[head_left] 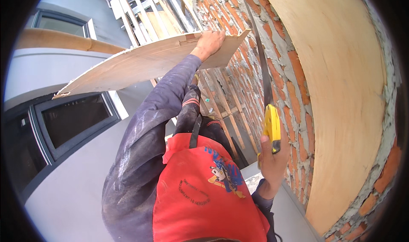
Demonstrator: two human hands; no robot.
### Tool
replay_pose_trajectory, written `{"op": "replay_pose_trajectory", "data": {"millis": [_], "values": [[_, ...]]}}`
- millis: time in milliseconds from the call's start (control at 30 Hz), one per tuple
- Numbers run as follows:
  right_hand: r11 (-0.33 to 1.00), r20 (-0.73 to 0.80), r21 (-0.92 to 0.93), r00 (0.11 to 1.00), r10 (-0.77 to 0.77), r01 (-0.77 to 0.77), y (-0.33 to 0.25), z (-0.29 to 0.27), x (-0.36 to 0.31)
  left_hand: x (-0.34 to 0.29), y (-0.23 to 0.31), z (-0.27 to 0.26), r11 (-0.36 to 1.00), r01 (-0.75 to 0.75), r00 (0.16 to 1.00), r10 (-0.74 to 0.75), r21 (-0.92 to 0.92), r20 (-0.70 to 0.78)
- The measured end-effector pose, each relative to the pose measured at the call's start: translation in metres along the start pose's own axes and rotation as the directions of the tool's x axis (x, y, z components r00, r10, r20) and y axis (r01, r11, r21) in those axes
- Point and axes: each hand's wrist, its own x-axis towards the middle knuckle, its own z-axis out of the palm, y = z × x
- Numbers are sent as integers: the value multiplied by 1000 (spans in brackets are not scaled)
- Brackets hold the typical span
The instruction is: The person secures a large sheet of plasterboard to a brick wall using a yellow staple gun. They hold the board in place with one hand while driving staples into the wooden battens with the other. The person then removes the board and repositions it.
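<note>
In the head view, a large thin wooden board (140, 65) is held out in front of the body by the left hand (209, 45). Its upper edge is gripped near the right end, with the fingers closed over it. The yellow and black handle of a saw (266, 80) is gripped in the right hand (274, 163), with the fingers wrapped around it. The long grey blade is pointed upward, just beside the board's right end; whether the two are touching cannot be told.

A red garment (179, 220) is worn on the body. A cartoon figure (221, 176) is printed on its front, with blue lettering beside it and small dark lettering set in a curve to its left. The dark left sleeve (136, 131) is marked with pale dust.

To the right, a large plywood sheet (341, 93) is set against a rough brick wall (294, 114). To the left, a bamboo pole (72, 40) and a dark-framed window (76, 118) are seen. Below the board, wooden slats (230, 95) are partly hidden by the body.
</note>
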Motion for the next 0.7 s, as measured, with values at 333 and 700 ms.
{"op": "replay_pose_trajectory", "data": {"millis": [333, 700], "values": [[995, 31, -53, 996, -82, 84, 54, 55, 52, 21, -7, 8, 989, -7, 996, 20, -149, 91], [975, -22, -58, 976, -217, 215, 58, 65, 37, 21, -20, 11, 987, -13, 995, 29, -162, 100]]}}
